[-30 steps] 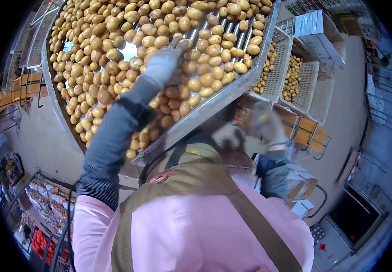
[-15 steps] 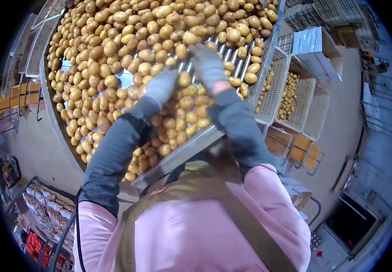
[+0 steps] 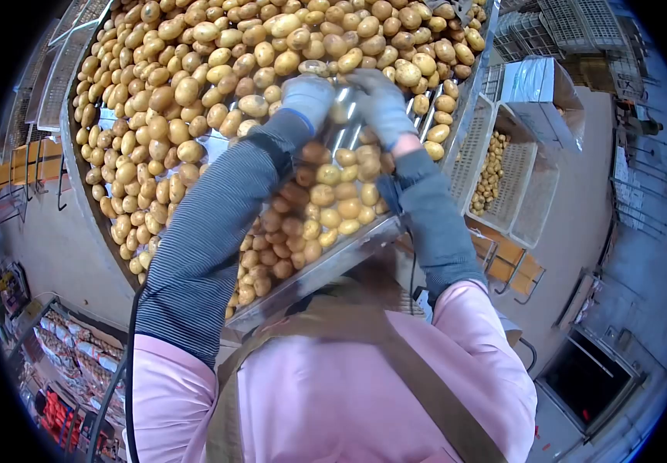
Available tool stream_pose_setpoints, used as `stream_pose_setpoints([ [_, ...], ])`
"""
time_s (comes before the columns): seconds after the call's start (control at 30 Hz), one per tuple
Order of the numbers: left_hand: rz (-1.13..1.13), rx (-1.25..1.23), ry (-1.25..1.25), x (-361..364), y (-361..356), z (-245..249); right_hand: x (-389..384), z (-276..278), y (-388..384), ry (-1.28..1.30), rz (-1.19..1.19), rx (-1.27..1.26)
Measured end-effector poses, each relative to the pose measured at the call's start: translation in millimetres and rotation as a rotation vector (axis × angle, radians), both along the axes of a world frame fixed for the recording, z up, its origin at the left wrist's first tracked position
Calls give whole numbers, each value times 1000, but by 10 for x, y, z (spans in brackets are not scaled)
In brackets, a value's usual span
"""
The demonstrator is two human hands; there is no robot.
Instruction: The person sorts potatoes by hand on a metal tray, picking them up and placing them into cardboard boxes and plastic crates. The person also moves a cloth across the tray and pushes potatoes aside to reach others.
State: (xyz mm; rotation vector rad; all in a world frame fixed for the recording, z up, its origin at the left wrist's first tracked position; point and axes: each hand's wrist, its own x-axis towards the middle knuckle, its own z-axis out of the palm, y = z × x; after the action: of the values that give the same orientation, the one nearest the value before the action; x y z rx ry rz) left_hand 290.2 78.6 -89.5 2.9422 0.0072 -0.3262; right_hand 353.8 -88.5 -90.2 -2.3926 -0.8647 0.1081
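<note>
Steel rollers (image 3: 347, 127), smooth round potatoes (image 3: 187, 91), knit-gloved hands (image 3: 308, 94) (image 3: 380, 96)

Readable text: none anywhere in view.
Packed bags (image 3: 63, 347), lower left: coloured printing on the wrappers, far too small and warped to make out.
Red tag (image 3: 585, 415), lower right by the dark machine: a mere speck, illegible.
Numbers: none legible.
Brands: none legible.
Signs: none legible at this distance.
</note>
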Motion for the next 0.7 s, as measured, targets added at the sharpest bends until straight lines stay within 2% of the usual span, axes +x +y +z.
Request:
stream_pose_setpoints([
  [0.03,36,22,-13,57,-42,-68,112,-50,96,-155,127,-148],
  [0.1,94,-10,4,12,-33,52,136,-85,322,-160,175,-413],
  [0.2,99,-95,-126,-255,107,27,-2,33,464,-199,115,-465],
  [0.3,315,-526,-304,-675,122,-47,-108,215,691,-138,68,-593],
  [0.33,558,-992,-156,-824,141,-54,-142,252,737,-102,59,-648],
  [0.37,784,-1323,-73,-941,130,119,-168,207,759,-64,45,-606],
  [0.43,943,-1877,-24,-1247,122,448,-210,37,811,12,25,-520],
  [0.47,878,-2001,-42,-1360,148,425,-231,-2,780,111,1,-470],
  [0.5,810,-2129,-51,-1472,174,401,-282,-132,732,-27,-62,-408],
  [0.53,738,-2254,-51,-1584,200,376,-292,-232,613,-48,-62,-274],
  [0.57,818,-2540,49,-1622,259,363,-295,-237,512,-70,-60,-139],
  [0.6,548,-2728,112,-1698,328,327,-373,-165,453,-68,-104,-21],
  [0.63,614,-2515,23,-1770,329,300,-469,-94,377,-67,-149,98],
  [0.67,670,-2299,-61,-1801,297,378,-562,-1,282,95,-174,249],
  [0.7,709,-2270,-88,-1845,263,390,-828,376,275,383,-281,426],
])
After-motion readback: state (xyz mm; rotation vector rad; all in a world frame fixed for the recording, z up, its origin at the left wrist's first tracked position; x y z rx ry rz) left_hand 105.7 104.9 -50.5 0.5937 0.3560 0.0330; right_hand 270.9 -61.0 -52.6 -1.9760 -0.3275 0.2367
